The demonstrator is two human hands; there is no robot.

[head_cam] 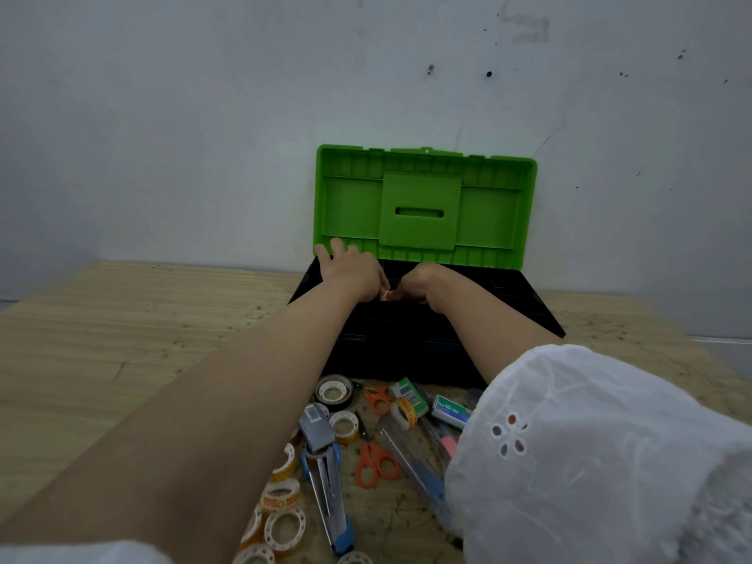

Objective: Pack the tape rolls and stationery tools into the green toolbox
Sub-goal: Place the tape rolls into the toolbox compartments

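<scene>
White sleeve (590, 462) nearest; green toolbox (407, 343) runs left-right, lid (423, 197) upright; left fingers (335, 244) straight, right fingers (407, 290) curled, grasp unclear.

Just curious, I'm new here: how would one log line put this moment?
toolbox open | left hand, right hand over it | grip unclear | tapes, scissors on table
</scene>
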